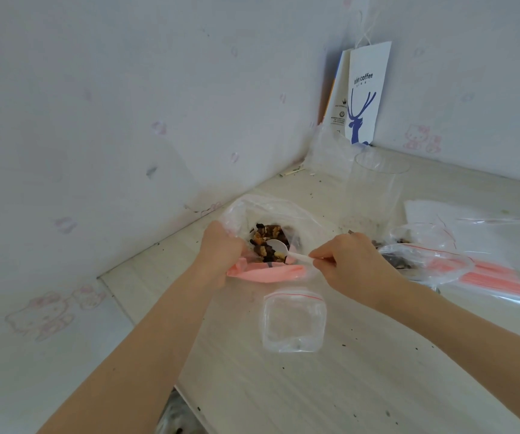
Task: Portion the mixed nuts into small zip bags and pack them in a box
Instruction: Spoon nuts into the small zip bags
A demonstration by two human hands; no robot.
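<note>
Obstacles: large nut bag (271, 220) at centre; 1 small zip bag (294, 324) just in front; filled bags (421, 255) and clear cup (374, 189) to the right; paper bag (365, 92) in the corner. Free: bare table (330, 396) nearest the person.

My left hand (221, 249) hides the big bag's (252, 211) near corner; my right hand (351, 261) covers the spoon (279, 247) handle's end.

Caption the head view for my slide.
Left hand holds open large clear nut bag; right hand dips white plastic spoon.
</note>
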